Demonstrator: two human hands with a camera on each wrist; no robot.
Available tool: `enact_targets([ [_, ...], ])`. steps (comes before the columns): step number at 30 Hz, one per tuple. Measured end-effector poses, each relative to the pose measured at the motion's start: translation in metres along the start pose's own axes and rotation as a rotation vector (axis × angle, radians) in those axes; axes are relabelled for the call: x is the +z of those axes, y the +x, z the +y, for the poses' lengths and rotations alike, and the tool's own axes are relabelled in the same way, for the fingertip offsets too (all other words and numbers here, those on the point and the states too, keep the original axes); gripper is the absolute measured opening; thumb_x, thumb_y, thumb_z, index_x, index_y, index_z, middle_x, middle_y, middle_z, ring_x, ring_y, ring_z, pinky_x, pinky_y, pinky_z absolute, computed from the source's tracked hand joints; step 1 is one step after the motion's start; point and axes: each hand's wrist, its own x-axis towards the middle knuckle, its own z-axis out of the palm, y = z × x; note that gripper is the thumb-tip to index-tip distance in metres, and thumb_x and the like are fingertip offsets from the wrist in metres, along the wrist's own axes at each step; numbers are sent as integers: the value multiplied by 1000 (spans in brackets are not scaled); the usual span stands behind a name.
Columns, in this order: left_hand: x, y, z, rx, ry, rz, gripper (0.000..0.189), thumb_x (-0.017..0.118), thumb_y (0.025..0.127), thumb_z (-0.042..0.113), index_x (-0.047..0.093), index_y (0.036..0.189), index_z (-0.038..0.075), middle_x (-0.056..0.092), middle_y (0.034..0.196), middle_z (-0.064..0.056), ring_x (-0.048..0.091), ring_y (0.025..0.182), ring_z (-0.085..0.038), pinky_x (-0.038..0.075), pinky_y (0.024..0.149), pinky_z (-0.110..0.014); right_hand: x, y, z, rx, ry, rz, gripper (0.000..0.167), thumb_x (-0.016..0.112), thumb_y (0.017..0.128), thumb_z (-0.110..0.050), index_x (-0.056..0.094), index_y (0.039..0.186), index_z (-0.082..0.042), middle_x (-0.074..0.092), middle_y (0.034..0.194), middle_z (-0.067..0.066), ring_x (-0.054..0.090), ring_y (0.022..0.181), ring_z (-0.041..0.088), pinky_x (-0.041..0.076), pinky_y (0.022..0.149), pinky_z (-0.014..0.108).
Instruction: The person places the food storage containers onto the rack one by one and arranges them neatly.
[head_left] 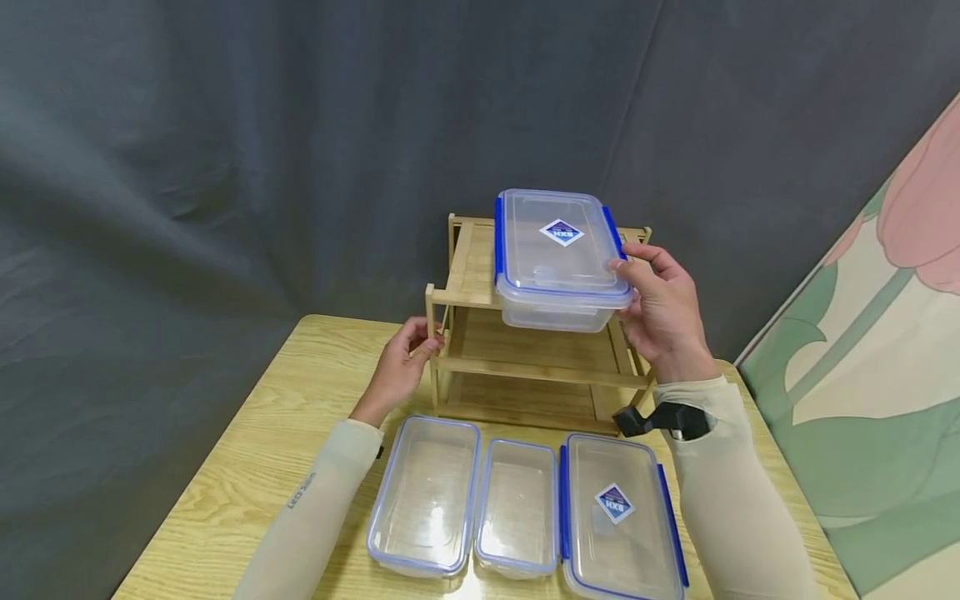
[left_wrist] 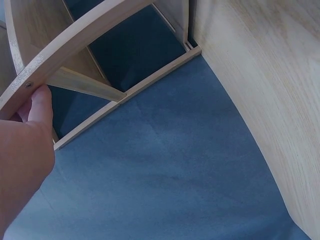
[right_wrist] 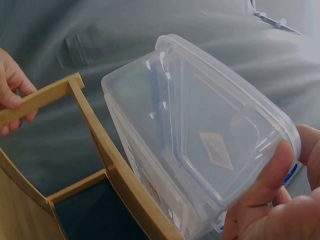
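Observation:
My right hand (head_left: 663,308) grips the right side of a clear lidded food container (head_left: 555,258) with blue side clips, its thumb on the lid's edge. In the head view the container overlaps the top shelf of a small wooden rack (head_left: 472,265). Seen from the right wrist, the container (right_wrist: 200,135) is tilted close by the rack's rail (right_wrist: 115,160). My left hand (head_left: 405,362) pinches the rack's front left post (head_left: 432,333). The left wrist view has that thumb and fingers (left_wrist: 42,107) around the wooden post (left_wrist: 70,37).
In front of the rack lie an open-looking clear container (head_left: 427,492), a narrower one (head_left: 517,508) and a blue-clipped lidded one (head_left: 622,533), side by side on the wooden table (head_left: 247,467). A dark curtain (head_left: 375,150) hangs behind; a flower-printed panel (head_left: 885,358) stands at right.

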Motion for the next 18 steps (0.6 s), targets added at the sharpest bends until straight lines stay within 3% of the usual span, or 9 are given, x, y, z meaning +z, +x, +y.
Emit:
enact_targets([
  [7,1,-1,-1,-8,-16,-10,27,52,112,16,58,135,3,68,121,-17,66,115,-36,55,99,-52,18,7,8,48,-44,15,34,79,94,-7,63,124,-12,55,133,5,60,111,24,63,81,26],
  [13,3,-1,4,-10,-12,-7,27,53,112,14,57,135,1,69,119,-14,67,115,-31,56,100,-50,27,17,13,32,-72,27,25,78,96,-10,66,117,-14,59,125,5,63,93,17,48,61,16],
  [18,4,-3,6,-20,-11,-20,27,52,111,14,58,135,1,69,119,-14,67,115,-28,56,101,-49,32,23,16,42,-29,32,19,76,95,-5,65,109,-12,59,120,7,62,82,15,44,55,16],
])
